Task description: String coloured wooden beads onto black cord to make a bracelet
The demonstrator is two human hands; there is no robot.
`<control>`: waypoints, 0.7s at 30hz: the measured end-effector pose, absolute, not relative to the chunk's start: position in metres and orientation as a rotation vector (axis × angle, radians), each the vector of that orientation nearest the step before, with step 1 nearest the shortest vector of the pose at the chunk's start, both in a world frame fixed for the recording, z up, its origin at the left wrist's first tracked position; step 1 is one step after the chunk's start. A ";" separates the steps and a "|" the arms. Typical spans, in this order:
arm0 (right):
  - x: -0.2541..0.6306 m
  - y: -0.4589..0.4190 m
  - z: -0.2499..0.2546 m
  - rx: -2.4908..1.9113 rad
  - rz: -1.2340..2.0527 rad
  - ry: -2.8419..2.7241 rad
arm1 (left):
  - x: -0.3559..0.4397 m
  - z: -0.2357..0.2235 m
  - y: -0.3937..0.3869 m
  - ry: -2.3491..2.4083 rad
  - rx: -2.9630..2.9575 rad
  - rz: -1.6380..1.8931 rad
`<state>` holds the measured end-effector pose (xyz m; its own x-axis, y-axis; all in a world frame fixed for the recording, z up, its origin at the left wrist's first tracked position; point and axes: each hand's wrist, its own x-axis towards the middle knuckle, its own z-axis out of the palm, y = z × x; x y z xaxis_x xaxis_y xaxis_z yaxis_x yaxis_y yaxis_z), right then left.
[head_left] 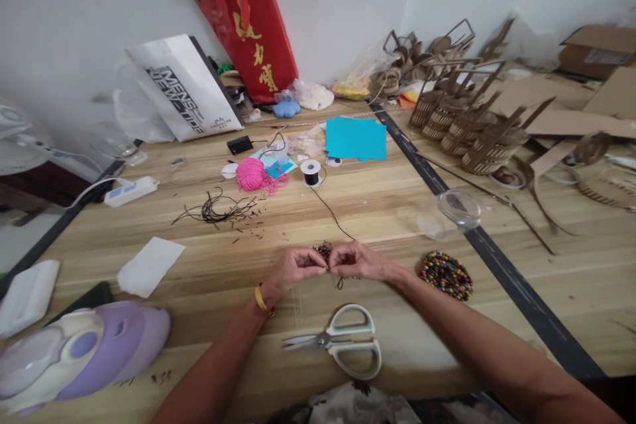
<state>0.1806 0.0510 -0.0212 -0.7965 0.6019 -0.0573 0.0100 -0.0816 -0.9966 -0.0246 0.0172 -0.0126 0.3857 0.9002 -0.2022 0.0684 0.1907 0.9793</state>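
My left hand [298, 266] and my right hand [358, 260] meet above the table, thumbs and forefingers pinched together. Between and just behind them is a small bunch of dark, multicoloured beads [323, 250], partly hidden by the fingers. A tiny yellow bead shows at my left fingertips, which close on the beads' string. A thin black cord [332, 209] runs from a white spool [311, 173] to my right hand, and a short loop of it hangs below those fingers. Scissors with pale handles [342, 340] lie in front of me. A coil of multicoloured beads [446, 275] rests beside my right forearm.
Black cord pieces [218, 210] and pink yarn [252, 174] lie left of the spool. Blue sheets [356, 138] are behind. A purple-and-white device [109, 351] stands at left. Small woven baskets [491, 139] and a clear round container [460, 209] are at right.
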 end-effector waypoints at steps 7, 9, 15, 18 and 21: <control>0.180 0.052 -0.021 -0.658 1.929 -1.793 | -0.024 -0.014 0.018 0.999 1.282 0.773; 0.180 0.052 -0.020 -0.662 1.936 -1.789 | -0.023 -0.015 0.017 0.998 1.287 0.775; 0.179 0.052 -0.020 -0.671 1.947 -1.769 | -0.022 -0.016 0.016 1.006 1.281 0.764; 0.179 0.052 -0.023 -0.640 1.988 -1.726 | -0.021 -0.016 0.016 1.018 1.236 0.747; 0.178 0.053 -0.025 -0.614 2.013 -1.698 | -0.020 -0.014 0.016 1.036 1.211 0.735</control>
